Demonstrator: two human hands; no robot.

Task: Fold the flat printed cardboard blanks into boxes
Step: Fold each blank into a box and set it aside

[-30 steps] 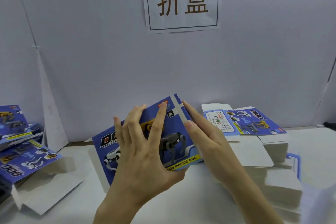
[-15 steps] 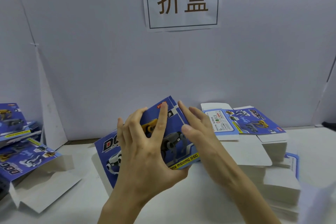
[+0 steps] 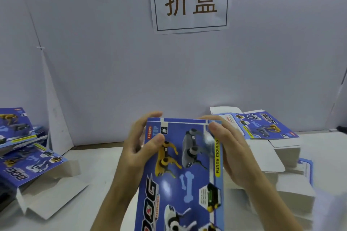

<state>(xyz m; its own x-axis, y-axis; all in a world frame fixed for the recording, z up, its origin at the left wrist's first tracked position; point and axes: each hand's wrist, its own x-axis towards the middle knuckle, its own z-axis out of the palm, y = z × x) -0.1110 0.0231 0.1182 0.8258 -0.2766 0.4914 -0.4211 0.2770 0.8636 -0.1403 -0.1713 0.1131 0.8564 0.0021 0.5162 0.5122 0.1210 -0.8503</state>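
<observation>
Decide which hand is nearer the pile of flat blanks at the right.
Right. The right hand grips the held box at its right edge, beside that pile; the left hand grips its left edge, farther off.

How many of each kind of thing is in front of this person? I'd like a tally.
Hands: 2, left hand and right hand, both gripping the blank
Held cardboard blank: 1
Heaps of printed cardboard: 2, left heap and right heap; the sheets overlap too much to count
Paper wall sign: 1
Total: 6
</observation>
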